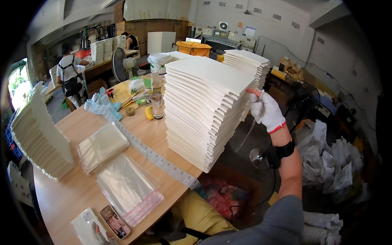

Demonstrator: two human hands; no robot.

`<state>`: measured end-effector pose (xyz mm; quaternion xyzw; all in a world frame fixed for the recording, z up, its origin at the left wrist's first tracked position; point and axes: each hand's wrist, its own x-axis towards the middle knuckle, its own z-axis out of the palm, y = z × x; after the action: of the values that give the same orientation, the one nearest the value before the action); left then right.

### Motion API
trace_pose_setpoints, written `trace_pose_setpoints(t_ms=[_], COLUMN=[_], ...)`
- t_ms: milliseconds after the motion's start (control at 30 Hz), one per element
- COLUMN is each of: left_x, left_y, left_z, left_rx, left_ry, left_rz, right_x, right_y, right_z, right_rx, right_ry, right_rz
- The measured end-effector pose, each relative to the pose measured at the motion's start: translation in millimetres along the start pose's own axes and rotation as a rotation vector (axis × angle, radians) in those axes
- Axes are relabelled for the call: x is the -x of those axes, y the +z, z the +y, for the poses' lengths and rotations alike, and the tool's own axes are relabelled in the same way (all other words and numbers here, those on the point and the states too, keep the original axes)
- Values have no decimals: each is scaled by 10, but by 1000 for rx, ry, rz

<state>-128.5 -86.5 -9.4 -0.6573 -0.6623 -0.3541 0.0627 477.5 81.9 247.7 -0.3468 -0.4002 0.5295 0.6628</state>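
My right hand [265, 109], in a white knitted glove with a bare index finger, is at the right corner of a tall stack of white boards [196, 110]. Its fingers are curled, and the index finger touches the edge of a board near the top. At the lower left edge, part of my left hand [98, 231] shows, a bare fingertip lying on a white packet [83, 224] with a small label. The rest of that hand is cut off. Beside it lies a phone [115, 221] with a picture on its case.
Clear plastic bags [124, 183] and a strip of labels [155, 157] lie on the wooden table [57, 134]. More white boards [41, 134] stand at left. A banana [149, 113] and a bottle [157, 104] are behind. White sacks [326, 151] lie at right; two people work far left.
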Motion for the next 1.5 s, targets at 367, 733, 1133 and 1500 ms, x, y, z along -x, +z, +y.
trace_pose_setpoints(t_ms=[367, 733, 1133, 1500], left_x=[-359, -581, -664, -611], left_y=[675, 1712, 1830, 1537], left_z=[642, 744, 365, 548], left_rx=[214, -355, -213, 618], left_ry=[170, 3, 72, -726], left_rz=[-263, -699, -751, -610], right_x=[-553, 853, 1529, 1654], right_y=[142, 347, -55, -229], right_z=[-310, 468, 2859, 3627], right_rx=[244, 751, 368, -15], right_ry=[-12, -519, 732, 738], right_rz=[172, 110, -155, 41])
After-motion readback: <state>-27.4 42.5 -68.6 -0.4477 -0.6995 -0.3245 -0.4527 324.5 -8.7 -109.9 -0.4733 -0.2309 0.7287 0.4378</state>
